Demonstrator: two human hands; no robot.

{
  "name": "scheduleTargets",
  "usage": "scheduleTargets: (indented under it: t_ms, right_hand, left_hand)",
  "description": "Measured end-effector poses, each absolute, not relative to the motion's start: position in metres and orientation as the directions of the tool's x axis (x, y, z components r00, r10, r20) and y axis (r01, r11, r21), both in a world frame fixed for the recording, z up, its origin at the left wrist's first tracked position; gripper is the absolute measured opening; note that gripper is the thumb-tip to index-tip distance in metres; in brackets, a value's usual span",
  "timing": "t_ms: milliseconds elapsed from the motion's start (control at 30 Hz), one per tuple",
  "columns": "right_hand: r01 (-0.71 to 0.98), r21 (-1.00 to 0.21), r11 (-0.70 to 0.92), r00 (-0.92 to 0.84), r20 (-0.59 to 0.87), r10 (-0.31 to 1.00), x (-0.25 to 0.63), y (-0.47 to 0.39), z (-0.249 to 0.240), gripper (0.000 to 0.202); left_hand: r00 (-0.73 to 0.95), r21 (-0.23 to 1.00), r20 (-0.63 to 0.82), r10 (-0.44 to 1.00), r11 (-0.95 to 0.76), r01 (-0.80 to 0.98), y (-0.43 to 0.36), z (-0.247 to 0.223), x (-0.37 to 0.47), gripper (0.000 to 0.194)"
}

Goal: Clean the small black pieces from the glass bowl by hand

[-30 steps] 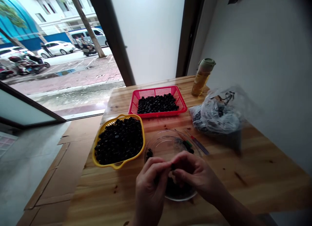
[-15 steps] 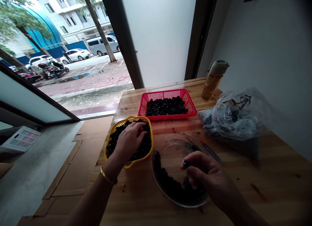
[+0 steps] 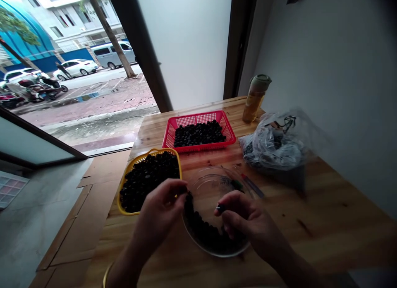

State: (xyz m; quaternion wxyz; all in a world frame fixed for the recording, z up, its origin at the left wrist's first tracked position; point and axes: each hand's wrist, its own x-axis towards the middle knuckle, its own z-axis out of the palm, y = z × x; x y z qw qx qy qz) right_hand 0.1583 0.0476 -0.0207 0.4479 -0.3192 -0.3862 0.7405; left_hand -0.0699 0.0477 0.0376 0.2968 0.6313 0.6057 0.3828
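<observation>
My left hand point(image 3: 163, 207) is closed in a pinch between the yellow basket point(image 3: 124, 209) and the clear round dish point(image 3: 214, 253); whatever its fingertips hold is too small to name. Over the right part of the dish, my right hand point(image 3: 245, 217) pinches a small black bead point(image 3: 220, 208) with a pale tip. A curved row of black beads point(image 3: 201, 228) lies along the near side of the dish. Black pieces point(image 3: 149, 176) fill the yellow basket. More black pieces point(image 3: 200, 133) are in the red basket point(image 3: 204, 147) behind.
A plastic bag point(image 3: 276, 143) of dark contents sits at the right. Behind it stands a bottle point(image 3: 255, 98) of amber liquid. A thin tool with a red part point(image 3: 252, 185) lies beside the dish on the wooden table point(image 3: 310, 222).
My left hand has left the yellow basket and come toward the dish, nearer my right hand. My right hand still pinches the bead. The whole view has shifted, so things appear farther left.
</observation>
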Motion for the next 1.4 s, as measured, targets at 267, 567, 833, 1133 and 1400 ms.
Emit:
scheduleTargets:
  t_ms: [267, 567, 833, 1133, 1400]
  right_hand:
    - [-0.319, -0.926, -0.204, -0.424, -0.053, 0.904, 0.157, 0.036, -0.016, 0.029]
    - [-0.27, -0.948, -0.168, -0.385, -0.054, 0.921, 0.161, 0.031, -0.019, 0.027]
    - [-0.334, -0.915, -0.229, -0.392, -0.086, 0.916, 0.159, 0.034, -0.02, 0.032]
    - [-0.28, -0.96, 0.019, -0.277, 0.1, 0.956, 0.16, 0.033, -0.016, 0.012]
    - [0.056, -0.856, 0.513, -0.292, 0.477, 0.829, 0.157, 0.036, -0.002, 0.019]
  left_hand:
    - [-0.029, 0.998, 0.054, 0.998, -0.053, 0.031, 0.0, -0.001, -0.025, 0.027]
    - [-0.039, 0.998, 0.045, 0.998, -0.047, -0.036, -0.01, -0.011, -0.021, 0.027]
    - [-0.114, 0.997, 0.05, 0.992, -0.057, -0.054, -0.011, -0.001, -0.012, 0.012]
    - [-0.087, 0.971, -0.097, 0.992, 0.075, -0.226, -0.007, -0.005, -0.013, 0.02]
    - [-0.047, 0.866, -0.258, 0.965, 0.21, -0.453, -0.009, -0.014, -0.015, 0.026]
